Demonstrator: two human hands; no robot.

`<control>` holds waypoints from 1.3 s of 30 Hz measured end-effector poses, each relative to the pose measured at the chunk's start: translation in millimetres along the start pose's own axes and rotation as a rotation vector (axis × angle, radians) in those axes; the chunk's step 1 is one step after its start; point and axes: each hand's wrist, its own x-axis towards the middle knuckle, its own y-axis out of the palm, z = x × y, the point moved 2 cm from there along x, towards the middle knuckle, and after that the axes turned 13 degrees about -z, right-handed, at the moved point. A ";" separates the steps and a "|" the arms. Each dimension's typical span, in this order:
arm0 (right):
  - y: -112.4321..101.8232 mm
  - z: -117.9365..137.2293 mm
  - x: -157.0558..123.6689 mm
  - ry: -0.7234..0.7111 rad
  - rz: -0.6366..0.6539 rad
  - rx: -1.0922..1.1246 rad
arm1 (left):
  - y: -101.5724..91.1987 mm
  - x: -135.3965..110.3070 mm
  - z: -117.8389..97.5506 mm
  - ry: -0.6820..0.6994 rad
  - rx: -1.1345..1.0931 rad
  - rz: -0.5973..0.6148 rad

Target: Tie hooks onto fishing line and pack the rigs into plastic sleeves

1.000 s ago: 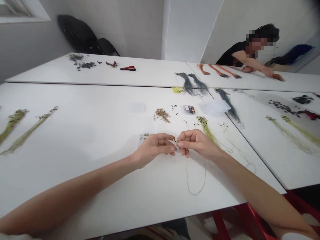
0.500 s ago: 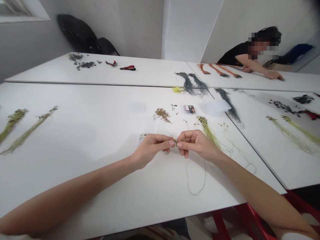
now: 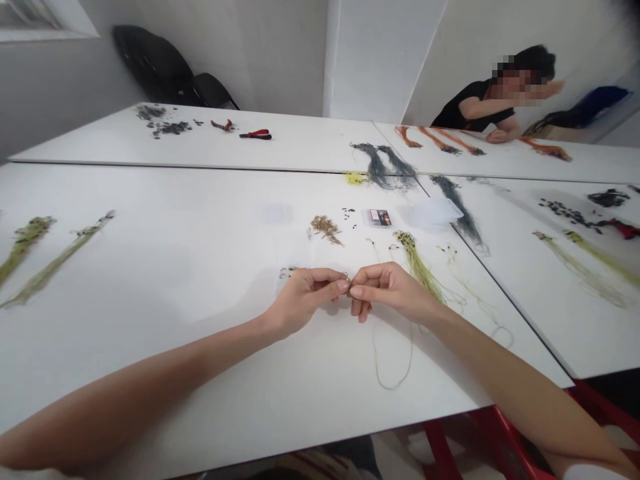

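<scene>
My left hand (image 3: 305,297) and my right hand (image 3: 385,287) meet fingertip to fingertip above the white table (image 3: 175,267), both pinched on a tiny piece at the end of a thin line (image 3: 395,360). The line hangs from my right hand and loops on the table below it. What the piece is I cannot make out. A bundle of yellow-green lines (image 3: 417,263) lies just right of my right hand. A small clear packet (image 3: 286,273) lies behind my left hand.
A pile of small brown parts (image 3: 326,229), a small box (image 3: 379,217) and black beads sit beyond my hands. Green bundles (image 3: 55,260) lie far left. Red pliers (image 3: 256,135) rest on the far table. Another person (image 3: 493,100) works at the back right.
My hands stay together, shifting only slightly; the fingers have closed a little tighter. The person at the back right has raised an arm off the table.
</scene>
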 end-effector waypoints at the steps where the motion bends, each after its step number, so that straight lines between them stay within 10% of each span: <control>1: 0.2 0.2 -0.1 0.006 0.017 0.013 | 0.3 -0.4 -1.3 0.018 0.003 0.008; 22: -4.1 -5.3 4.5 0.022 0.024 0.090 | -6.9 3.9 -0.9 -0.062 0.097 -0.020; 39: -4.6 -7.0 5.8 0.095 0.030 0.069 | -16.2 1.2 -11.1 0.244 0.433 0.046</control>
